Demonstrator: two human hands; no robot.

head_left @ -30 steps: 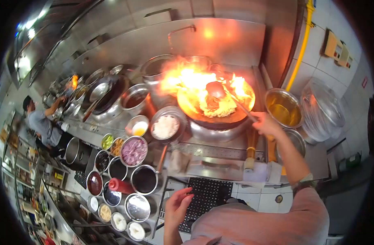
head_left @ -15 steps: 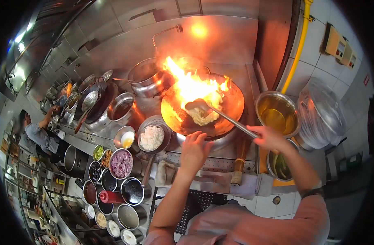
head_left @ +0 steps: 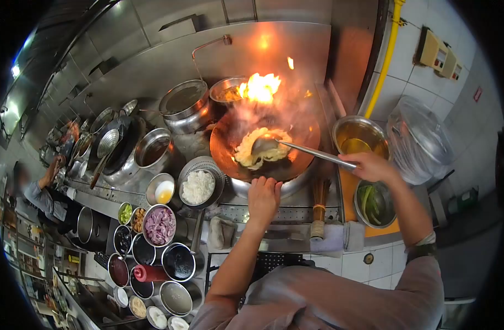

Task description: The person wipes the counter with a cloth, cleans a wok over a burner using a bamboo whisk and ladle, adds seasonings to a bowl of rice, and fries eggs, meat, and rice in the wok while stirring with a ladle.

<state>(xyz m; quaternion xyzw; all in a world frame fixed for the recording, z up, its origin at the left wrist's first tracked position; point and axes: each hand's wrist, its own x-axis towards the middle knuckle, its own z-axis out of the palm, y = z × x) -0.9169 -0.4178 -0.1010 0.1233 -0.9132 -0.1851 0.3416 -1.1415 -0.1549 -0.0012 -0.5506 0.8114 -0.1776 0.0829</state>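
Note:
A large wok [head_left: 221, 144] sits on the burner with flames at its back edge. Pale yellow food [head_left: 246, 148], which looks like egg, lies in it beneath the bowl of a long metal ladle [head_left: 318, 154]. The ladle's handle is in my right hand [head_left: 370, 166], fingers wrapped round it. At the wok's near edge is my left hand [head_left: 264, 199], its fingers bent over the rim; what they grip there is partly hidden. Left of the wok, white rice [head_left: 198, 187] fills a bowl on a perforated ladle.
Bowls of chopped onion [head_left: 159, 226], egg [head_left: 165, 192] and sauces stand at left beside a red bottle [head_left: 149, 273]. Pots and another wok are farther back. At right are an oil bowl [head_left: 362, 144] and green vegetables [head_left: 370, 204]. A co-worker [head_left: 37, 192] stands far left.
My left hand has come up from below to the wok's near rim. The flames have shrunk and moved toward the back. The food has spread, with the ladle now over it.

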